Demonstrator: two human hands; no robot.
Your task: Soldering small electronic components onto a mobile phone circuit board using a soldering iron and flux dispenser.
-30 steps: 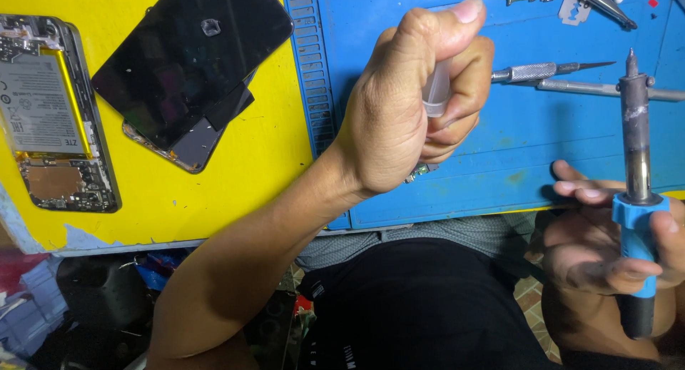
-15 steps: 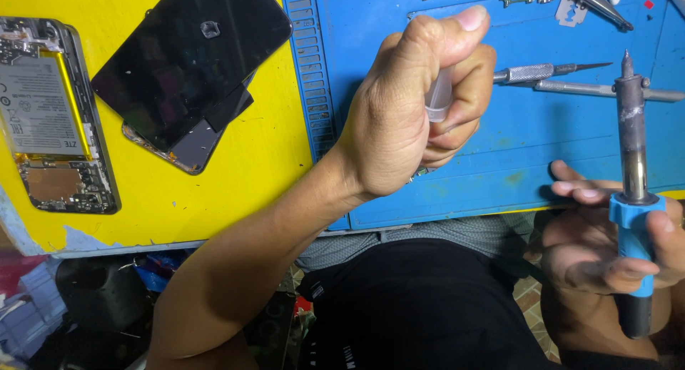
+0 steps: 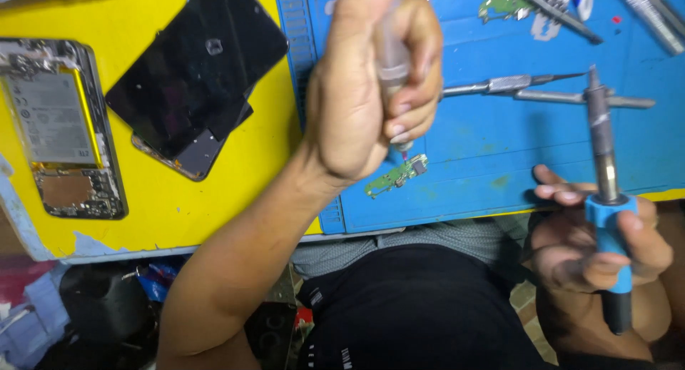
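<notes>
Head | left grip (image 3: 371, 92) closed round syringe (image 3: 391, 56), tip over green board (image 3: 397, 176)

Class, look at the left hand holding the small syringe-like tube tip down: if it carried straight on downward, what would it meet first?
Most likely the small green circuit board on the blue mat; the tube in the left hand points at its right end, though the gap is hard to judge.
</notes>
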